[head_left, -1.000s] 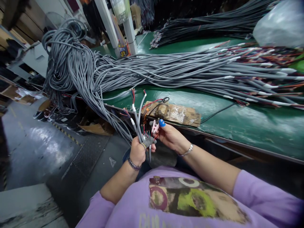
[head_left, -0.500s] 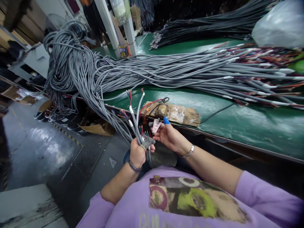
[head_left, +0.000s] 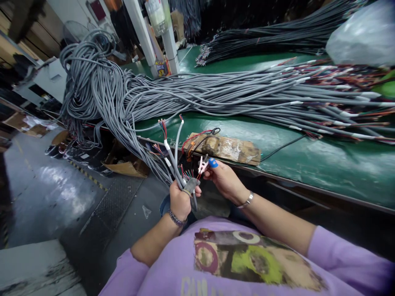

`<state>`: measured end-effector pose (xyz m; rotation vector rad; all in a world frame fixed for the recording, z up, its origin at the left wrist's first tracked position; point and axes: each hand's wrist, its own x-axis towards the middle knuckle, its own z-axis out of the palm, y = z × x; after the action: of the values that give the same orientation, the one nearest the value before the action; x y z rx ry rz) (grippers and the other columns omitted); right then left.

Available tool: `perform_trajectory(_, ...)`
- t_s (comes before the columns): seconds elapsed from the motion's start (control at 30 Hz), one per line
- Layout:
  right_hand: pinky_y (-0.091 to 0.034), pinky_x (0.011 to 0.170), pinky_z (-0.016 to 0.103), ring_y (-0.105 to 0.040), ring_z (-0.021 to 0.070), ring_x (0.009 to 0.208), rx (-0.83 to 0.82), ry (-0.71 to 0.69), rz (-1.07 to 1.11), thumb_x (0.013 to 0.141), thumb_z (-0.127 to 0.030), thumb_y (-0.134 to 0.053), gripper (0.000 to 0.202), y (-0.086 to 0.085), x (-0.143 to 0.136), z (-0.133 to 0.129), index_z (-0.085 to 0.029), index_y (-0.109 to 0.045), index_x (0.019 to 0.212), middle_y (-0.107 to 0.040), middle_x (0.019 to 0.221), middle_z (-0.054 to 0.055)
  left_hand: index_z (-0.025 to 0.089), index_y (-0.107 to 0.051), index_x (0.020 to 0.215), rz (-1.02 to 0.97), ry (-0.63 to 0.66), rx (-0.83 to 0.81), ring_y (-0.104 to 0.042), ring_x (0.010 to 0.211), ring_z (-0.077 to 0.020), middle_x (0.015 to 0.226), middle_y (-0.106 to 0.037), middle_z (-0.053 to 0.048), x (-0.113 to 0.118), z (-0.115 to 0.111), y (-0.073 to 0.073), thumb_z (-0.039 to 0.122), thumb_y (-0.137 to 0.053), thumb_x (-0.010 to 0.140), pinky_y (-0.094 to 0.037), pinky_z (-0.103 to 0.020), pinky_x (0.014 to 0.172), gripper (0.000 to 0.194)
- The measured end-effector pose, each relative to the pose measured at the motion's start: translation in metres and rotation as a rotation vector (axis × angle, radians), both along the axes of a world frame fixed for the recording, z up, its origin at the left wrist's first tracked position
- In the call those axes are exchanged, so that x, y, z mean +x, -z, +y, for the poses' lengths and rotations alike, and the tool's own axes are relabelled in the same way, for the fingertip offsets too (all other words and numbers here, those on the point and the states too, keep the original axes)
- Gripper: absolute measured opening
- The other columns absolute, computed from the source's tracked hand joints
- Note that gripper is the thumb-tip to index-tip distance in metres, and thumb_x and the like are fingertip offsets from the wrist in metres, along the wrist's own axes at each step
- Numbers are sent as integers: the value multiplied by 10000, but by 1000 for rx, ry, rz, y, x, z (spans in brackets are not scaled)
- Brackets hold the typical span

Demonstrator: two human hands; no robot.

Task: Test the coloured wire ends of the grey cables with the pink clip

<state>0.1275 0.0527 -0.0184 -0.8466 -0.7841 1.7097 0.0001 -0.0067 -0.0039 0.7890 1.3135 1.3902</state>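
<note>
My left hand (head_left: 181,201) is closed around a few grey cables (head_left: 171,158), whose stripped ends stand up with thin coloured wires fanning out. Its thumb wears a grey finger cover (head_left: 191,185) and presses on the cables, near short red and green wire ends (head_left: 186,172). To its right, my right hand (head_left: 224,179) pinches a small pink clip (head_left: 203,165), which looks like a clothes peg. A blue cover (head_left: 212,163) is on that thumb. The clip is close to the wire ends; whether it touches them I cannot tell.
A long bundle of grey cables (head_left: 185,90) lies across the green table (head_left: 308,160) and hangs over its left side. By the front edge rests a worn wooden block (head_left: 234,149) with a thin cord. Black cables (head_left: 262,44) and a plastic bag (head_left: 364,35) lie behind.
The pink clip has turned, so its two arms now show instead of its flat side. The cable ends in my left hand have leaned slightly left.
</note>
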Motion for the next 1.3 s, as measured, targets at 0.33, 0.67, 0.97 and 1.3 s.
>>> perform_trajectory(0.33,-491,641,236,-572,107,661,-216,-121,323,618,-475,-804,344,6,-8,9,-203,-692,798,-649,706,-16,139,-584,684,6,-24,-15,-573,455,-112,531,-616,2,3,5,7,418,-723,693,-475,-221,448,312)
perform_trajectory(0.67,-476,627,253,-560,120,653,-197,-145,287,711,-589,-679,384,3,-8,5,-211,-662,773,-632,700,-3,143,-584,681,41,-1,0,-569,444,-110,534,-621,-3,3,2,11,425,-711,705,-466,-219,445,311)
perform_trajectory(0.97,-382,548,256,-472,98,544,7,-263,38,638,-505,-773,393,0,2,-21,-169,-606,753,-587,645,-11,145,-601,688,58,-9,-12,-577,442,-114,528,-637,-12,-4,-7,12,464,-710,696,-422,-209,442,338)
perform_trajectory(1.3,-427,581,306,-573,150,520,143,-359,-46,771,-432,-686,280,-11,-5,-26,-181,-562,791,-617,553,-9,141,-601,725,84,69,7,-578,454,-117,539,-641,-17,-8,-11,14,475,-717,688,-404,-209,441,356)
